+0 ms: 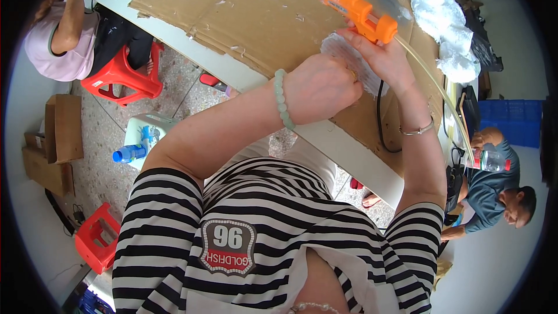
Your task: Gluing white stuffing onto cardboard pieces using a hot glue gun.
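My right hand (381, 58) is wrapped round the handle of an orange hot glue gun (354, 9). A long pale glue stick (427, 70) runs out of its back end, and a black cord (379, 119) hangs below the hand. My left hand (322, 88), with a green bead bracelet at the wrist, is closed just left of the right hand; its fingertips are hidden, so what they hold, if anything, does not show. Under and between both hands lies a whitish, net-like piece (337, 46), partly covered by them. The gun's nozzle points away to the upper left.
Brown cardboard (232, 17) covers the white table, with white scraps on it. White fluffy heaps (439, 9) lie along the far and right sides. A person on a red stool (125, 75) is at left, another person (494, 180) at right. A clear bottle (491, 161) is near that person.
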`<state>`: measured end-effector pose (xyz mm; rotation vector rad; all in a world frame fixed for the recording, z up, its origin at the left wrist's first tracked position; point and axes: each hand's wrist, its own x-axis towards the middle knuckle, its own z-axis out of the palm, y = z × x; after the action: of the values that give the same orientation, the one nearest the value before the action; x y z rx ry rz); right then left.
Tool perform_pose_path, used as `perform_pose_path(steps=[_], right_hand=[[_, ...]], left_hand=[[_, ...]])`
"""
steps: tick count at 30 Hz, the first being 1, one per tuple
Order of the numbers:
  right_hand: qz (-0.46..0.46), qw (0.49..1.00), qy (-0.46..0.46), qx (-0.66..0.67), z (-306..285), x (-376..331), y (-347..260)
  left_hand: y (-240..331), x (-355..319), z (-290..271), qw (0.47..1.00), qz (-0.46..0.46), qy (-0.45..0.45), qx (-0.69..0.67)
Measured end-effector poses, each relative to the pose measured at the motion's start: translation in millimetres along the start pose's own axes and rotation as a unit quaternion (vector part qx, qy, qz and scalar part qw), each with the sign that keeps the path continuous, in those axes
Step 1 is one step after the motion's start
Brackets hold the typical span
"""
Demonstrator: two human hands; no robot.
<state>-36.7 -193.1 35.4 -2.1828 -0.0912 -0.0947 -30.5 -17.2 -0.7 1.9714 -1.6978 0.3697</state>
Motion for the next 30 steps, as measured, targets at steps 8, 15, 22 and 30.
perform_pose_path(steps=[8, 15, 22, 30], right_hand=[[0.020, 0.992, 0.074, 0.105, -10, -11, 0], [0.054, 0.997, 0.045, 0.030, 0, -14, 0], [0.031, 0.998, 0.034, 0.033, 2, -21, 4], [-0.003, 0.995, 0.063, 0.072, -16, -43, -18]], left_hand=[[-3, 0, 1, 1.000, 0.007, -0.004, -0.006], [-2, -1, 2, 1.000, 0.002, 0.000, -0.009], [0, -1, 0, 1.000, 0.003, -0.004, 0.008], [1, -3, 2, 0.999, 0.023, -0.012, 0.034]])
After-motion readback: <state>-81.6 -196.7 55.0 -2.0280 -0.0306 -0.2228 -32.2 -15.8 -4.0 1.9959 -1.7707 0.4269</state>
